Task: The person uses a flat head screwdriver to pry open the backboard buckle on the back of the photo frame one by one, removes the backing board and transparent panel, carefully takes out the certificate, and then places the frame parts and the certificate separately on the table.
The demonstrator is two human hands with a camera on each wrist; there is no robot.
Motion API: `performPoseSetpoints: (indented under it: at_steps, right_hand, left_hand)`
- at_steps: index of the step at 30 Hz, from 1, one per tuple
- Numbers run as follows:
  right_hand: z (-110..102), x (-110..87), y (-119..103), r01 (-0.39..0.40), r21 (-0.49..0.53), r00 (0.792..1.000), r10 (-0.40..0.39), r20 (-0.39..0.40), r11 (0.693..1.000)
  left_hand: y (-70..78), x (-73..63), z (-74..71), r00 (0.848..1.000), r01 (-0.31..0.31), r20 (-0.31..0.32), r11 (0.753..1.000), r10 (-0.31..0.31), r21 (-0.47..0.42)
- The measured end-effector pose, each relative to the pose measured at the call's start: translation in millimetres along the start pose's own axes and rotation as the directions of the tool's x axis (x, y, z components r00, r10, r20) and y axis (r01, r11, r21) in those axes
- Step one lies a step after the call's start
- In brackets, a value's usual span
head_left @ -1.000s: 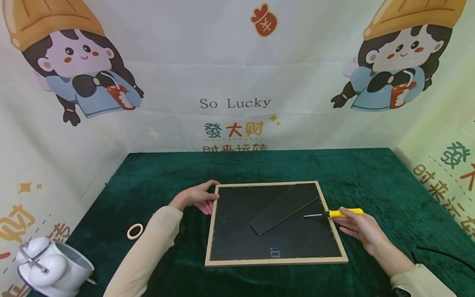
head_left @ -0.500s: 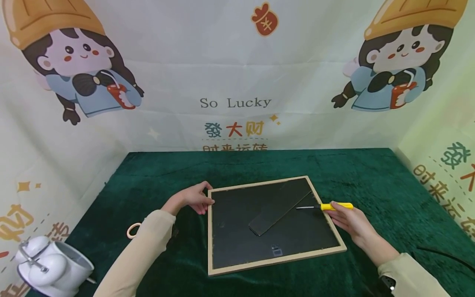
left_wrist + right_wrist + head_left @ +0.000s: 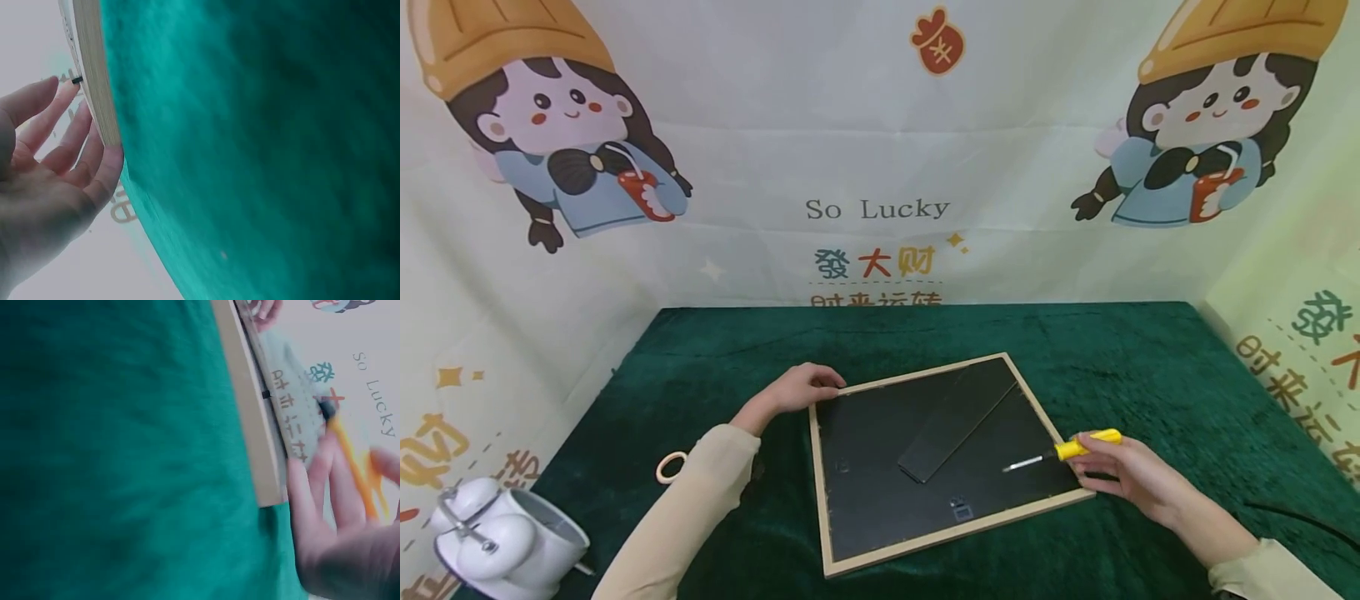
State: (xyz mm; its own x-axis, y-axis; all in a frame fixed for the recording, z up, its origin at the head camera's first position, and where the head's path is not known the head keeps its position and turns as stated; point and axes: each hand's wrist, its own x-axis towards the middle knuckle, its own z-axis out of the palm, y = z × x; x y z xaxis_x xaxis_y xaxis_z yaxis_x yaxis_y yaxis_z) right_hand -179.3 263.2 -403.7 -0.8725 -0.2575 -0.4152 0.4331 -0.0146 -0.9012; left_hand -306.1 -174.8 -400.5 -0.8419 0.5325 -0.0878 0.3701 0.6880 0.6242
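A picture frame (image 3: 822,500) with a pale wooden border lies back side up, turned at a slant on the green cloth. Its black backing board (image 3: 865,442) carries a flat stand leg (image 3: 958,425). My left hand (image 3: 793,389) rests at the far left corner; in the left wrist view its fingers (image 3: 90,156) touch the frame's edge, with the thumb apart. With my right hand (image 3: 1138,475) I hold a screwdriver (image 3: 1071,448) by its yellow handle, the metal shaft pointing left over the board. Lower fingers of that hand are right at the frame's near right corner.
A white twin-bell alarm clock (image 3: 508,537) stands at the near left. Beside the left sleeve lies a pale wooden ring (image 3: 666,468), partly covered. A black cable (image 3: 1300,517) runs along the right. Printed curtains (image 3: 880,150) enclose the green-covered table (image 3: 1120,350).
The frame has turned counterclockwise. My left hand has shifted from its left side onto the far corner. My right hand, still holding the screwdriver, has slid down toward the near right corner.
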Motion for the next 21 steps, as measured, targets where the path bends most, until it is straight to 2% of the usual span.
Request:
performPoseSetpoints:
  at_steps: [2, 4, 5, 7, 12, 16, 19, 21]
  right_hand:
    - [-1.8, -7.5, 6.8, -0.005, 0.023, 0.987, 0.001, 0.16, 1.0]
    - [-1.0, -11.7, 12.9, -0.002, 0.04, 0.958, -0.009, 0.286, 0.999]
    - [0.5, -12.9, 15.7, 0.0, 0.037, 0.947, -0.012, 0.321, 0.999]
    - [5.5, -13.7, 18.5, 0.01, 0.013, 0.941, -0.014, 0.338, 1.0]
    - [16.8, -10.4, 16.1, 0.019, -0.058, 0.97, -0.004, 0.245, 0.998]
    - [16.9, -3.4, 10.4, 0.037, -0.017, 0.986, -0.033, 0.162, 0.999]
    - [14.2, 6.0, 4.3, 0.056, 0.041, 0.998, -0.057, 0.041, 0.998]
    - [11.6, 14.3, 0.7, 0.081, 0.066, 0.996, -0.079, -0.037, 0.995]
  left_hand:
    - [1.9, 2.7, 2.5, 1.0, 0.01, 0.0, 1.0, -0.01, -0.009]
    - [3.3, 4.9, 4.0, 1.0, 0.025, 0.006, 1.0, -0.025, -0.01]
    - [3.8, 5.7, 4.8, 0.999, 0.035, 0.007, 0.999, -0.035, -0.009]
    - [4.2, 6.6, 5.9, 0.999, 0.048, 0.007, 0.999, -0.048, -0.008]
    - [4.7, 2.5, 4.6, 0.998, 0.057, 0.015, 0.998, -0.057, 0.003]
    - [4.0, -5.7, 0.8, 0.996, 0.072, 0.048, 0.997, -0.073, 0.022]
    - [5.8, -14.8, 0.6, 0.988, 0.098, 0.121, 0.994, -0.092, -0.043]
    - [8.1, -21.0, 3.3, 0.978, 0.12, 0.184, 0.986, -0.098, -0.112]
